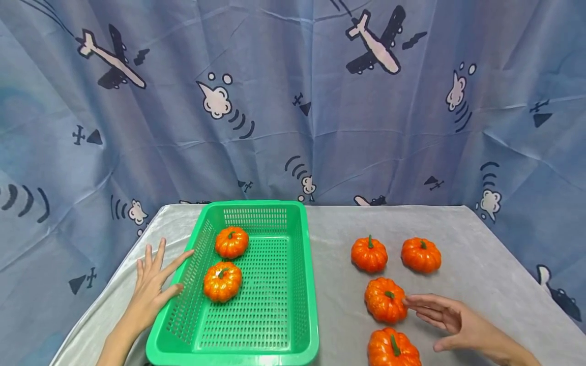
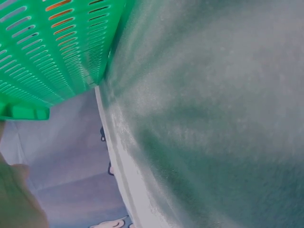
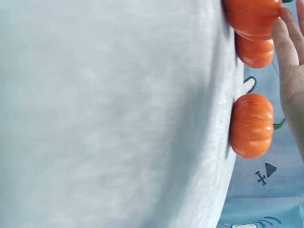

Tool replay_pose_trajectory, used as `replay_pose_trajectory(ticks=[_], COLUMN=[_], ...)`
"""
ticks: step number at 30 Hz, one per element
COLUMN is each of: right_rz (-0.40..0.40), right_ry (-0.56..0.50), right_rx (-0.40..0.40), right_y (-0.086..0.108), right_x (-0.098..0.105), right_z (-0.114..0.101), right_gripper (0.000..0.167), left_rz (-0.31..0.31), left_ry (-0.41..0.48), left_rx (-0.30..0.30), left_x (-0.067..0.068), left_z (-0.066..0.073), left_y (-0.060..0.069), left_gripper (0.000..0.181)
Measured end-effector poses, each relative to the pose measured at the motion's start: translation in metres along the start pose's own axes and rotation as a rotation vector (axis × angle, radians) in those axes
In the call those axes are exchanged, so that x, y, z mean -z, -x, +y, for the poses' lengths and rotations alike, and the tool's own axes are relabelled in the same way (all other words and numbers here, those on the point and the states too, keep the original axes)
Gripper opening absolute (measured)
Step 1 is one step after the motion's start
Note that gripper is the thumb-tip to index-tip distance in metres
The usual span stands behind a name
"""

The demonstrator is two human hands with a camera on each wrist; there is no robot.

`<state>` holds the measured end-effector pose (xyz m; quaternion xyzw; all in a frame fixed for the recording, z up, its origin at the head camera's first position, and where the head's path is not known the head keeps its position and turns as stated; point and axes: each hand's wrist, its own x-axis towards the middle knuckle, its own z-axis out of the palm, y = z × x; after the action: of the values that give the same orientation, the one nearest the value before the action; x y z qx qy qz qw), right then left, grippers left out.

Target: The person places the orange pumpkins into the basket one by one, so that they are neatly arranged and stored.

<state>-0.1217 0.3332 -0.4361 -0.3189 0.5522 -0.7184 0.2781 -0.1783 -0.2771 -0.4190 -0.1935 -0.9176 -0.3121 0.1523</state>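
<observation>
Pale cloth (image 1: 336, 229), right hand (image 1: 460, 321) — half-spread, touching pumpkin (image 1: 383, 301)

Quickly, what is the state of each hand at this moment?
Left hand: open, spread at the left rim of the green basket.
Right hand: open, reaching to an orange pumpkin, not gripping it.

The green basket (image 1: 263, 295), slotted plastic, stands open side up, the left hand (image 1: 148, 287) at its left rim. Inside, toward its left side, sit two glossy orange pumpkins, green stems up: back pumpkin (image 1: 232, 242), front pumpkin (image 1: 222, 282). Right of the basket, apart from it, four matching ones sit upright: rear pumpkin (image 1: 369, 255), outermost pumpkin (image 1: 421, 255), middle pumpkin (image 1: 385, 301) at the right hand's (image 1: 450, 317) fingertips, and nearest pumpkin (image 1: 392, 351).
</observation>
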Motion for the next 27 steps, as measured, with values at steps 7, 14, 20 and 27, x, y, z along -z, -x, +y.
replay_pose_trajectory(ticks=[7, 14, 20, 27], right_rz=[0.010, -0.011, 0.022, 0.112], right_ry=[-0.024, -0.056, -0.040, -0.049], right_rx=[0.040, 0.029, -0.011, -0.178], right_y=[0.005, 0.006, 0.008, 0.002], right_x=[0.000, 0.002, 0.007, 0.009], right_z=[0.008, 0.017, 0.018, 0.014], right_gripper=[0.065, 0.066, 0.066, 0.064], left_rz=[-0.001, -0.010, -0.014, -0.011], left_ry=[0.001, 0.010, 0.013, 0.010], left_rx=[0.005, 0.011, 0.013, 0.007], left_x=[0.002, 0.000, -0.002, 0.001], left_z=[0.003, 0.004, 0.003, 0.004], left_y=[0.000, 0.000, 0.000, 0.000], left_gripper=[0.058, 0.059, 0.059, 0.057])
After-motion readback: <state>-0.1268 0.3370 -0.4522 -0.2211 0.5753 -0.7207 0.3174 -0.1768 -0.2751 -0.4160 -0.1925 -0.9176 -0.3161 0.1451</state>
